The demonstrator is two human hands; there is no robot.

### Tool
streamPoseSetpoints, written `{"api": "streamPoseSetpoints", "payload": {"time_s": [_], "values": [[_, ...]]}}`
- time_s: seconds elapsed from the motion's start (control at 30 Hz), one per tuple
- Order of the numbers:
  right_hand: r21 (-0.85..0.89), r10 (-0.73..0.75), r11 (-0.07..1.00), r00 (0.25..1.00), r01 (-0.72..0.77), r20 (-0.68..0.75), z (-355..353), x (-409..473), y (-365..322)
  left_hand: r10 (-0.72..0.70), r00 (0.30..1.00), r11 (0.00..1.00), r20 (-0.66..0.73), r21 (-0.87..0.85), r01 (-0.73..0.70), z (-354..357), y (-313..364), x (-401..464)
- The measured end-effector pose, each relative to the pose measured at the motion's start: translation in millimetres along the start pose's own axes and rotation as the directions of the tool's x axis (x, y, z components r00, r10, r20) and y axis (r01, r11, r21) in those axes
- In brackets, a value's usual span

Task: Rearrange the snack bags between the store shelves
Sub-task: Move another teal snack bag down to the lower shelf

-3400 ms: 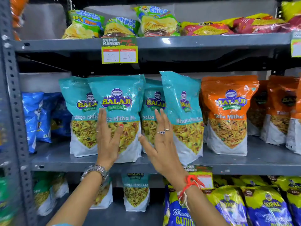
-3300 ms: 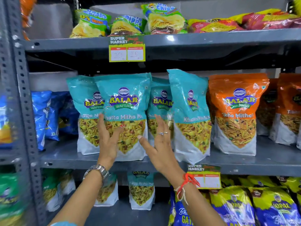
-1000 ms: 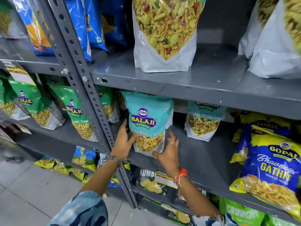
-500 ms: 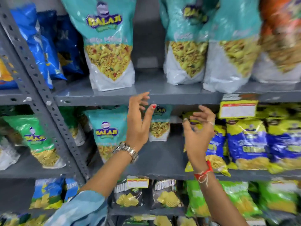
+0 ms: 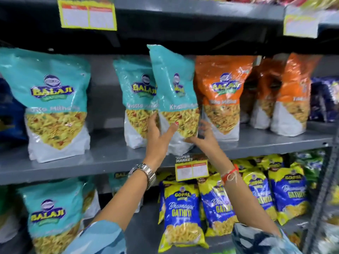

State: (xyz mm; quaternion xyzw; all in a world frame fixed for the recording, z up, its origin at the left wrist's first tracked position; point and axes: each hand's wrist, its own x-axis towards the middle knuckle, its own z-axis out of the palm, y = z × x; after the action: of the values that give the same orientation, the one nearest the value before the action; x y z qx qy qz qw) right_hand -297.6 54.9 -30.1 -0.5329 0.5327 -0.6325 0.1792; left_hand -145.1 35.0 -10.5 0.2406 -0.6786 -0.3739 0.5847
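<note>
While both forearms reach up, the left hand (image 5: 157,133) and right hand (image 5: 202,133) clamp the lower sides of a teal snack bag (image 5: 174,92), tilted, base at the middle shelf (image 5: 113,158) front edge. Just left of it a second teal bag (image 5: 136,105) stands partly overlapped; a third (image 5: 53,103) stands well left. Right of it: three orange bags (image 5: 222,94). Below it: blue-yellow bags (image 5: 180,215).

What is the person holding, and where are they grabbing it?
A teal snack bag, gripped at its lower part by the left hand and right hand.
</note>
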Motion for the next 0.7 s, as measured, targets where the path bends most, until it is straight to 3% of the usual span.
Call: {"api": "streamPoseSetpoints", "payload": {"time_s": [0.17,0.33,0.5,0.7], "values": [[-0.044,0.133,0.991,0.976,-0.127,0.173,-8,25,3,-0.036,0.994,0.996,-0.104,0.072,0.044,14,-1,16],[-0.012,0.114,0.994,0.982,-0.113,0.152,-6,21,3,-0.071,0.986,0.981,-0.151,0.168,0.096,12,-4,20],[-0.024,0.065,0.998,0.994,-0.063,0.093,3,3,-16,-0.045,0.984,0.997,-0.171,0.057,0.056,-7,1,12],[-0.109,0.024,0.994,0.998,-0.018,0.06,35,-27,-49,-0.03,0.998,0.994,-0.063,-0.103,0.023,-68,16,-14]]}}
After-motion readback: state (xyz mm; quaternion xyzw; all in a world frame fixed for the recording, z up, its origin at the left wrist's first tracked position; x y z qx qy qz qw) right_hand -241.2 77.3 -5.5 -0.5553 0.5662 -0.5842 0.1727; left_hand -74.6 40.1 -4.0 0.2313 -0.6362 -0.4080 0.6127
